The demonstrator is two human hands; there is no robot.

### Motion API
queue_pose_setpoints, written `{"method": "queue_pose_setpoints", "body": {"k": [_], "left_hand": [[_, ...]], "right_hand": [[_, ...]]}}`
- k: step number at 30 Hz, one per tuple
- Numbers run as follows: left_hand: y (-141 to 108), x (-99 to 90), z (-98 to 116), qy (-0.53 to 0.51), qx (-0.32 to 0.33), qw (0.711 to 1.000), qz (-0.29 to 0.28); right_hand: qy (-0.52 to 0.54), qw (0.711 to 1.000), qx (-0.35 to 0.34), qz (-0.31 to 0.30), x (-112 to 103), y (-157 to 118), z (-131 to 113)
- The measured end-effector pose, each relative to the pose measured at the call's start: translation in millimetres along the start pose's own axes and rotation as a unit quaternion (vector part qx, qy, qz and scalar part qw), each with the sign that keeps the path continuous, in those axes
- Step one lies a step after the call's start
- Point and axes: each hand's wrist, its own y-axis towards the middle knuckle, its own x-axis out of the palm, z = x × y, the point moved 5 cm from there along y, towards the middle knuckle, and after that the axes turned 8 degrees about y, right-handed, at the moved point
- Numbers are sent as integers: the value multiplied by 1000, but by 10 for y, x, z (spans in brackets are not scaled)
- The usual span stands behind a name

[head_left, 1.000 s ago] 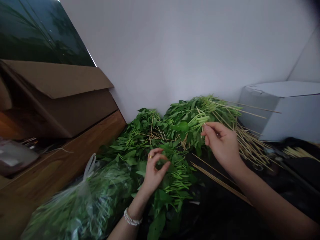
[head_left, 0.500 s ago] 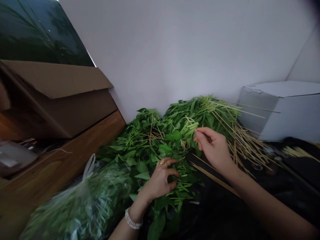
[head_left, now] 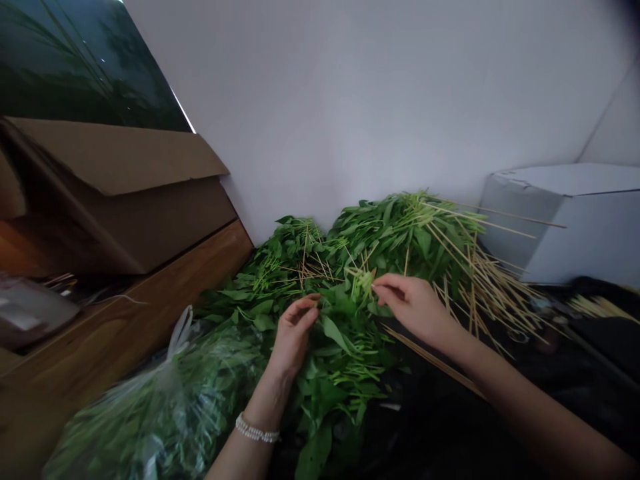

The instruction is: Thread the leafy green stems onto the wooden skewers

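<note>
My right hand pinches the pale stem ends of a small bunch of greens at the middle of the view. Just left of that bunch, my left hand has thumb and fingers curved close together by the leaves; what they hold, if anything, is too small to tell. Loose leafy stems lie below and between the hands. Behind them is a larger heap of greens, with thin wooden sticks poking out to the right.
A tied clear plastic bag of greens lies at the lower left. An open cardboard box stands by a wooden board. At the right is a white box, with more sticks in front. A pale wall rises behind.
My left hand has moved up and left off the loose stems, its fingers now closer together. My right hand has lowered and shifted left with the bunch.
</note>
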Motion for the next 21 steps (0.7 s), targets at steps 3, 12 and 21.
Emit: {"method": "queue_pose_setpoints", "body": {"k": [3,12,21], "left_hand": [[43,-86,-125,-110,-75,989,61],[-9,68,-128,-108,-128,986,16],[-42,135,-94,-53,-97,994,-15]], "right_hand": [[-37,996,-22,-82,139,-38,-10],[-21,991,-31,-126,378,-147,-66],[-15,992,-42,-114,462,-176,-47]]}}
